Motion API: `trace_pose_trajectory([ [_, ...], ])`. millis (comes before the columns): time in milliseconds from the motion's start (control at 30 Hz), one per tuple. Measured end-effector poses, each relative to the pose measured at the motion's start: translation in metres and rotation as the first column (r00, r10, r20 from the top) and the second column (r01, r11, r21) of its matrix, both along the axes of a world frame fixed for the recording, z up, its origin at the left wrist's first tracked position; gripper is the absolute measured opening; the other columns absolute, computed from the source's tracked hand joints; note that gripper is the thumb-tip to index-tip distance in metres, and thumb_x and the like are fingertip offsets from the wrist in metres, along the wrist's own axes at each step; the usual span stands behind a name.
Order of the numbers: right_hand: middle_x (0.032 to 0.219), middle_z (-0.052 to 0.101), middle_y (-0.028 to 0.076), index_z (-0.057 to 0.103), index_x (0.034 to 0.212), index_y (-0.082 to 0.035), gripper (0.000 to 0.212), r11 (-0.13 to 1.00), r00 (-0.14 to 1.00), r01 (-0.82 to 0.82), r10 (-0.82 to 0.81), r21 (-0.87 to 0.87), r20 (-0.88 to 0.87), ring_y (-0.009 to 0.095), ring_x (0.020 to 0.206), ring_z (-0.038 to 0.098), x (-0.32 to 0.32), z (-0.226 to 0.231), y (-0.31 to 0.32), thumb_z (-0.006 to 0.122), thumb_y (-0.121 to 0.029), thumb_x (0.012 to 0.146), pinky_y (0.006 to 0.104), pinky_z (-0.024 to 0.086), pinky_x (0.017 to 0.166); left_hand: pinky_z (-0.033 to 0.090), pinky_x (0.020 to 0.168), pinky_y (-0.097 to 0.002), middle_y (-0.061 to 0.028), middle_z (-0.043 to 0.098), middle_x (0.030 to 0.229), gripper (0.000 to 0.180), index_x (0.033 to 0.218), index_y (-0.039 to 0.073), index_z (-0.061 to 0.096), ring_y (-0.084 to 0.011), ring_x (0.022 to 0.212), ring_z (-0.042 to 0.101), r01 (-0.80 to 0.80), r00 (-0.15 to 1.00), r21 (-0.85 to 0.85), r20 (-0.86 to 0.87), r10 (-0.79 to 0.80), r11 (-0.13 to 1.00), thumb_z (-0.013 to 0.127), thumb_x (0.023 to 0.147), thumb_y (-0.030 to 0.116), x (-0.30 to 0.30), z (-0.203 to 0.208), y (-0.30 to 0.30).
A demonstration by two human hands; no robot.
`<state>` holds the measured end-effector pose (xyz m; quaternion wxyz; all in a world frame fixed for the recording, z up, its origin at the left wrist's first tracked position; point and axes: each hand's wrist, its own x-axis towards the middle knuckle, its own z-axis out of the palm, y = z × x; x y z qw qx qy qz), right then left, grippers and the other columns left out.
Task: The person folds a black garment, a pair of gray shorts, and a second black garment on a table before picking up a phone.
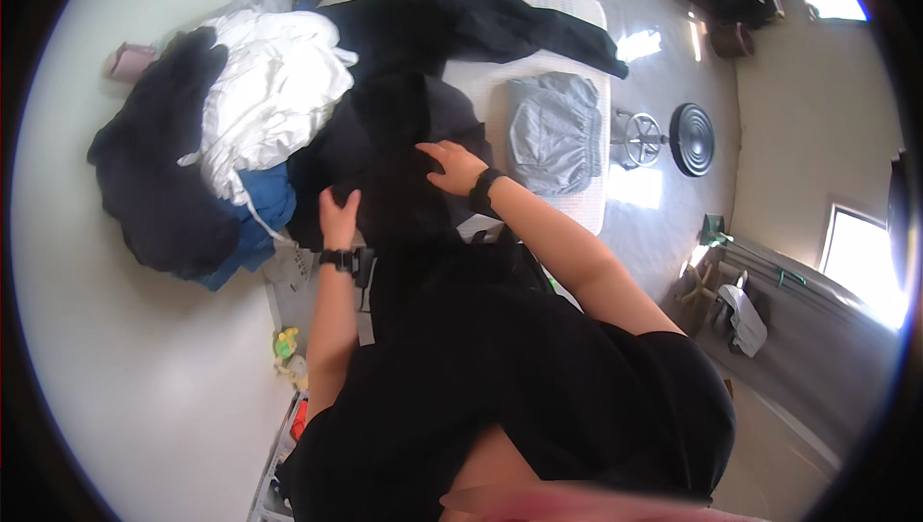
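Observation:
A large black garment point(385, 128) lies spread over a pale, mattress-like surface point(476, 85). One long sleeve or trouser leg point(548, 32) of it stretches to the far right; its exact kind cannot be made out. My left hand point(339, 218) rests at the near left part of the black cloth, thumb and fingers apart. Farther right, my right hand point(458, 168) lies on the same cloth with its fingers stretched out. Neither hand visibly grips the fabric. To the right of the garment sits a folded light grey piece of clothing point(553, 133) with a gathered edge.
At the left is a heap with white cloth point(279, 80), dark clothing point(159, 166) and blue fabric point(264, 205). A round black stool point(692, 139) stands on the floor at the right. Small toys point(286, 344) and a crate-like rack point(274, 459) are at the lower left.

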<state>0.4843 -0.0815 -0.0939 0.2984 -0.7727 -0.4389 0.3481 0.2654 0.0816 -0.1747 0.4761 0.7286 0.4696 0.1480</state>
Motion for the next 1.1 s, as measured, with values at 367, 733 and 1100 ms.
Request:
trace_pose_trajectory([
  [367,0.14,0.019,0.011,0.029,0.132,-0.02,0.065,0.98,0.841,-0.145,0.196,-0.138,0.504,0.025,0.128,0.021,-0.014,-0.035,-0.049,0.053,-0.043,0.077,0.0421,0.022,0.102,0.042,0.076,-0.0287,-0.01,0.048,0.109,0.027,0.106,0.005,0.049,-0.0187,0.095,0.05,-0.037,0.999,0.078,0.002,0.037,0.996,0.05,0.078,0.003,0.011,0.069,-0.037],
  [733,0.12,0.045,0.016,0.061,0.094,-0.009,0.026,0.988,1.0,-0.008,0.004,0.152,0.029,0.033,0.104,0.047,0.076,0.023,-0.038,0.056,-0.022,0.072,0.0371,0.04,0.087,0.031,0.094,-0.0401,-0.0179,0.035,0.124,0.032,0.103,0.005,0.049,-0.0336,0.112,0.038,0.152,0.986,0.439,0.001,-0.169,0.886,0.053,0.072,0.0,0.067,0.118,-0.069],
  [1100,0.126,0.042,0.007,0.066,0.091,-0.024,0.027,0.968,0.874,0.235,-0.172,-0.085,0.455,0.022,0.121,0.032,0.183,-0.037,0.02,0.053,-0.013,0.069,0.0403,0.023,0.101,0.039,0.081,-0.0332,-0.0146,0.041,0.12,0.024,0.097,0.005,0.052,-0.0266,0.108,0.042,0.019,0.998,0.318,0.044,-0.035,0.948,0.051,0.073,0.0,0.044,0.155,-0.113],
])
